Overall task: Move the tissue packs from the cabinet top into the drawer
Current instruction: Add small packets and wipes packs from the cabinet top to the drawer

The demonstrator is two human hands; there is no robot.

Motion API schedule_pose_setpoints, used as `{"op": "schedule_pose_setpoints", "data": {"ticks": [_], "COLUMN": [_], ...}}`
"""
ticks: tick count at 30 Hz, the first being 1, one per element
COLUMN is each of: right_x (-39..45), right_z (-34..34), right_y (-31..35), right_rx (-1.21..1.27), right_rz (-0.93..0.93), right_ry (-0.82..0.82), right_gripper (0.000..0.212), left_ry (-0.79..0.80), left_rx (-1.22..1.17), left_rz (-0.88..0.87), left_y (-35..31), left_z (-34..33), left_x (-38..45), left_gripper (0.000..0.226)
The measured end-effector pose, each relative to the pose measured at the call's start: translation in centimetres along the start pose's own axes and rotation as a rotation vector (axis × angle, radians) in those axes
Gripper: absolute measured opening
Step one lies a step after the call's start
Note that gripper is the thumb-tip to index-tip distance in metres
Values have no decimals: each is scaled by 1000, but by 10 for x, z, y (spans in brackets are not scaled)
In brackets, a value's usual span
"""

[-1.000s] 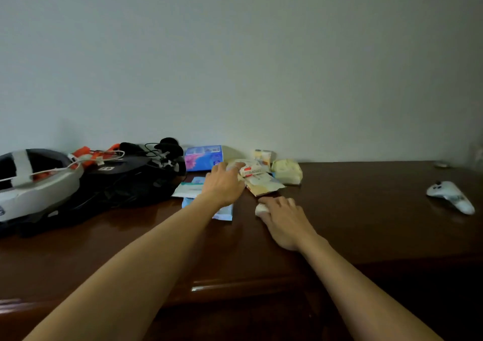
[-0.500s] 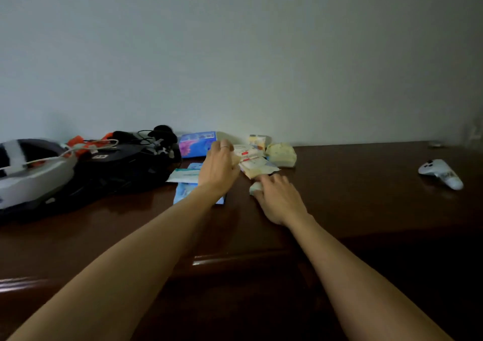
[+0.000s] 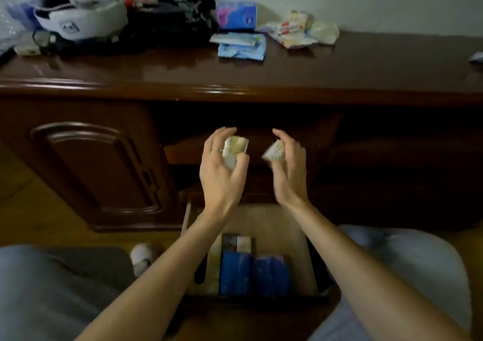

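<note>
My left hand [image 3: 222, 168] grips a small pale yellow tissue pack [image 3: 235, 148]. My right hand [image 3: 288, 169] grips a small white tissue pack [image 3: 274, 151]. Both hands hover in front of the cabinet, below its top and above the open drawer [image 3: 300, 238]. Inside the drawer lie blue packs [image 3: 235, 272] and a yellowish pack [image 3: 213, 265]. More packs stay on the dark wooden cabinet top [image 3: 366, 63]: a light blue stack [image 3: 241, 45], a blue and pink box [image 3: 236, 15], and a pale heap [image 3: 300, 31] by the wall.
A white and black headset [image 3: 78, 16] and a black bag with cables [image 3: 167, 19] crowd the top's left side. A carved cabinet door [image 3: 91, 168] stands left of the drawer. My knees in grey trousers [image 3: 407, 267] flank the drawer. A white object [image 3: 477, 57] lies at the right edge.
Both hands have left the cabinet top, each carrying a tissue pack, and dropped toward the open drawer. The view has tilted down, so the drawer and my knees now show.
</note>
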State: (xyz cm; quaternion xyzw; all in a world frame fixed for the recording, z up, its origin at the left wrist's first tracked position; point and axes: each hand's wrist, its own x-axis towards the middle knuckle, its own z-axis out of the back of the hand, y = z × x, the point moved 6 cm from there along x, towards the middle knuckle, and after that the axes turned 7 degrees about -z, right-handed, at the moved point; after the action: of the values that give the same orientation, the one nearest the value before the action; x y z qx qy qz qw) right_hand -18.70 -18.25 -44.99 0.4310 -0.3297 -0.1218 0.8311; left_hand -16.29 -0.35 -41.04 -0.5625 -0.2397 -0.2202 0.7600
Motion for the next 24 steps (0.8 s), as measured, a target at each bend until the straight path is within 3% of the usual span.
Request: {"op": "schedule_pose_setpoints", "data": {"ticks": [6,10,13,16,20,24], "right_x": [-103,-142,-151,-147,-141,-147], "right_z": [-86,-110,-127,-145,-167,-176], "right_y": [-162,-221,-250,-267,-282,-291], "right_rx": [-3,23,16,-23,-131,-294], "right_rz": [-853,-1124,-1182,-1120,-959,-866], "right_ry": [482,439,478,543,621,740], "right_gripper": [33,33,36,32,33,33], "left_ry": [329,384,562,612,705,1011], "left_rx": [221,172,196,188,275,468], "left_rz": [559,788,840,812,633,360], "left_y": [150,218,253,272,284,295], "left_z": [-5,-19,-38,-56,-88,-118], "left_x": [-101,-148,-167,-172,-162,-168], "left_gripper": [41,31,34,42,38,34]}}
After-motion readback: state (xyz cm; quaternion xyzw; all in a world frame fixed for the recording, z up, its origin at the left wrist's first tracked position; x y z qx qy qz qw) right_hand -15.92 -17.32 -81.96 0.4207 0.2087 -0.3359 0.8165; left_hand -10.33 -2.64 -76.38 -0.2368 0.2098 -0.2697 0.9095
